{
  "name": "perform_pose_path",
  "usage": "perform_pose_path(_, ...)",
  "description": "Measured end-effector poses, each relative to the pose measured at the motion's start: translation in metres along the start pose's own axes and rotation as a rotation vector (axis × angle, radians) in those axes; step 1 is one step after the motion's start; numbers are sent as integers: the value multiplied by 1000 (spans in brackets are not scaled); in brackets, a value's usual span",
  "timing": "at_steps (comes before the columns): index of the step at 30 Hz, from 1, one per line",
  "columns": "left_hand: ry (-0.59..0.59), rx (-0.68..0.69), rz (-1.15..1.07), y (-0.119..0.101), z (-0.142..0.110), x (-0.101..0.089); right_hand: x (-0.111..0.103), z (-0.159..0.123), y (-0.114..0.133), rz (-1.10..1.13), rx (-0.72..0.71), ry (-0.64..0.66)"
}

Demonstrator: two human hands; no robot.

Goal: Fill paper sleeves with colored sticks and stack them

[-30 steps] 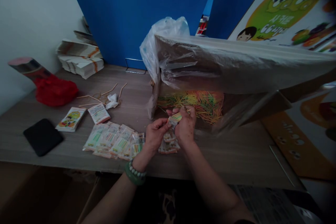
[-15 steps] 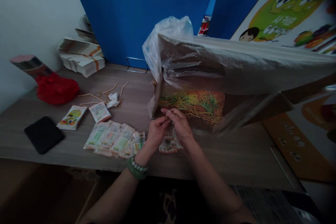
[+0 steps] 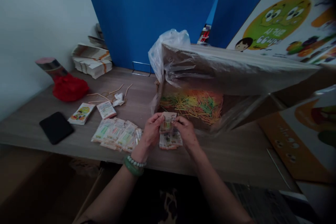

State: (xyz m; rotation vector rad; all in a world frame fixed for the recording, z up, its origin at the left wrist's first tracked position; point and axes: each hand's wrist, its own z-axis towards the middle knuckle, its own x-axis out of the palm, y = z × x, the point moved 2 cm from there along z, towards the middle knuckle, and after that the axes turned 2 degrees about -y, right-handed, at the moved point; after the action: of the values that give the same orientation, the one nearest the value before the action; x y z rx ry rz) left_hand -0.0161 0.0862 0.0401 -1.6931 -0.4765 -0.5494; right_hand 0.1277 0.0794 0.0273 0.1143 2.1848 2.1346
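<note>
Between my two hands is a small clear printed packet (image 3: pixel 168 121) with colored sticks showing inside. My left hand (image 3: pixel 151 130) pinches its left edge, and my right hand (image 3: pixel 186 131) pinches its right edge. Below it on the table lie more small packets (image 3: pixel 170 140). To the left of my left hand, filled packets (image 3: pixel 115 133) are spread in an overlapping row. Just beyond my hands, a cardboard box lined with clear plastic (image 3: pixel 199 66) holds a heap of thin multicolored sticks (image 3: pixel 194 105).
A black flat pad (image 3: pixel 56 127), a printed packet stack (image 3: pixel 81 113) and a red bag (image 3: pixel 70 87) sit on the table's left. Bent straws (image 3: pixel 98 95) and crumpled tissue (image 3: pixel 119 99) lie nearby. White stacked cartons (image 3: pixel 91 61) stand at the back. An orange box (image 3: pixel 296 143) is at right.
My hands were close together with fingers touching; now they are apart, with a packet held up between them. The camera view has shifted slightly, moving the table things rightward.
</note>
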Motion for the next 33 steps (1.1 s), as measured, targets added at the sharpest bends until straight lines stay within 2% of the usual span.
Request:
perform_pose_path(3,44,27,77,1,-17,0,-4,-14,0,6,16,0)
perform_pose_path(6,62,81,269,0,-40,-7,5,-33,-1,-55,51,178)
perform_pose_path(8,10,137,454,-2,-55,-19,16,-47,-5,-140,80,297)
perform_pose_path(11,-149,257,766,-11,-71,-48,39,-67,-10,-436,92,401)
perform_pose_path(14,-305,349,1071,-24,-69,-77,68,-80,-6,-868,36,445)
perform_pose_path(16,-315,326,1300,-29,-59,-88,89,-84,-2,-1093,3,466)
perform_pose_path(19,-252,258,1594,-29,-47,-91,113,-84,0,-1271,9,476)
perform_pose_path(22,-272,298,1661,-29,-52,-96,118,-81,-1,-1307,15,483)
perform_pose_path(24,-336,359,1657,-38,-61,-107,114,-79,-1,-1274,30,503)
perform_pose_path(26,-449,369,1703,-55,-70,-122,109,-77,0,-1221,74,512)
perform_pose_path(30,-744,197,1843,-91,-75,-149,114,-72,5,-1171,131,490)
perform_pose_path(31,-772,149,1859,-96,-73,-153,119,-71,5,-1170,136,482)
perform_pose_path(33,-755,75,1867,-100,-68,-158,129,-68,3,-1148,139,473)
